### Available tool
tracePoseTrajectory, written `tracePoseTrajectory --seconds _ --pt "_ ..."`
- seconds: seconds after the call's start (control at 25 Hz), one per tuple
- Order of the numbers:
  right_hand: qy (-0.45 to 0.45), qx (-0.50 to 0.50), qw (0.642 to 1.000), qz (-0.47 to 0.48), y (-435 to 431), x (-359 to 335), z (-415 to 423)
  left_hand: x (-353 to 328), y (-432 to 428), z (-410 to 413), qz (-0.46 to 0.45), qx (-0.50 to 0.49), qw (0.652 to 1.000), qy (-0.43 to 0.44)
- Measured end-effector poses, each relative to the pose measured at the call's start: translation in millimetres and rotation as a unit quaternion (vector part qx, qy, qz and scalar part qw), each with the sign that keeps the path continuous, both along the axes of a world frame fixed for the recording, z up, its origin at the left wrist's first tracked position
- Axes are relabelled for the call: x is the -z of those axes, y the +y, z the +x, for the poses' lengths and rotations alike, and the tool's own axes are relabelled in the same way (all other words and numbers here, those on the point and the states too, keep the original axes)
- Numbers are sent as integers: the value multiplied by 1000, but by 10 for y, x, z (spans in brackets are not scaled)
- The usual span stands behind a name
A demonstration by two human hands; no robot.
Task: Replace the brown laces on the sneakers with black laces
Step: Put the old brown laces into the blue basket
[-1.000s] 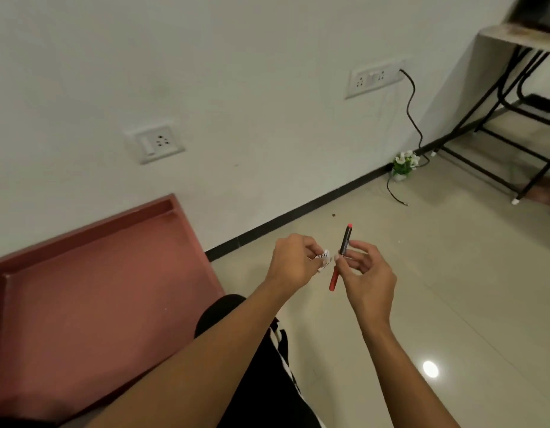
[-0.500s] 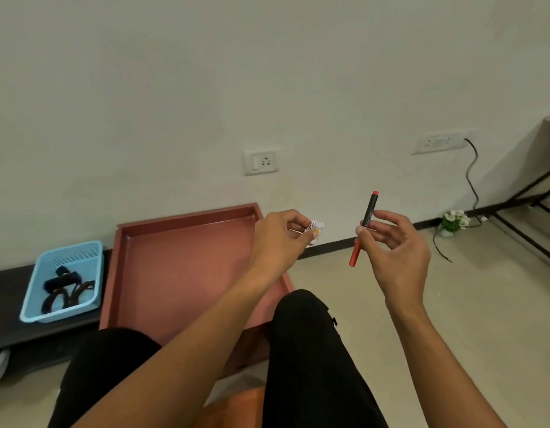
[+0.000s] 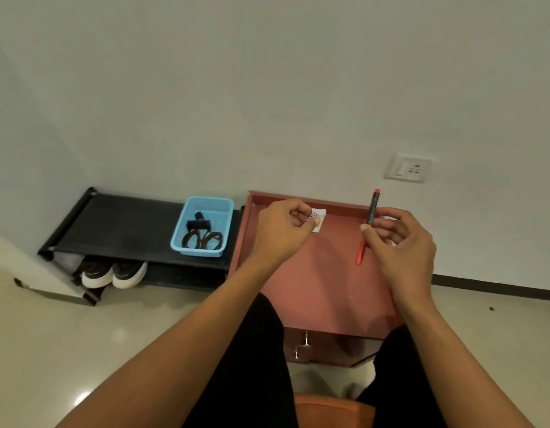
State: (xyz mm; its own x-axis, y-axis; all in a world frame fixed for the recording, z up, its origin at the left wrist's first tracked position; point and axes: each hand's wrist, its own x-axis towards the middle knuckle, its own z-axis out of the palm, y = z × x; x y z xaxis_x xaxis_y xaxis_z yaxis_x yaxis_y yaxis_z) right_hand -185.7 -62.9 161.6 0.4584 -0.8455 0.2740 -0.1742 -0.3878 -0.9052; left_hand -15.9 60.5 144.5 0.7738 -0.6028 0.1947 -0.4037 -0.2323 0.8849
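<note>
Our left hand [image 3: 283,228] pinches a paper scrap [image 3: 317,218]; our right hand [image 3: 400,242] grips a marker [image 3: 369,225] (upright). The sneakers [image 3: 114,273] sit on the rack's lower shelf [image 3: 187,278], dark laces [image 3: 202,239] in the blue basket [image 3: 181,230].

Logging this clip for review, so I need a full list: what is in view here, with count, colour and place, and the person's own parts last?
sneakers: two, dark with white soles, on the lower shelf of the rack
shoe rack: one, black, against the wall at left
basket: one, light blue, on top of the rack's right end
laces: dark coils in the basket, count and exact colour unclear
tray table: one, reddish brown, in front of the person
wall socket: one, white, on the wall at right
pen: one, black and red, in the right hand
paper scrap: one, white, pinched in the left hand
left hand: over the tray
right hand: over the tray's right edge
</note>
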Motion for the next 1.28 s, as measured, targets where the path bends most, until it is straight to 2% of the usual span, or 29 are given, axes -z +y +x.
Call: tracePoseTrajectory --seconds 0.28,0.4,0.52,0.68,0.88,1.0,1.2,1.28 --pt "19 -115 993 7 427 496 1445 612 678 938 42 -107 993 27" --pt "65 -147 987 -2 511 813 1945 912 832 1308 57 -137 988 35" --pt "128 -179 975 -29 585 1142 2499 1191 955 1650 134 -185 973 12" --pt "218 -221 947 -86 656 1529 3195 1572 1026 2048 228 -211 951 -1" --pt "322 -240 908 -122 681 1948 3804 1860 912 2314 324 -188 924 -77" --pt "378 -252 873 -176 689 2108 3985 1965 844 2410 374 -182 902 -115" --pt "427 -284 820 -253 725 2161 4069 2092 813 2440 412 -164 882 -160" --pt "439 -284 810 -266 744 2153 4066 2115 810 2432 415 -163 880 -163"
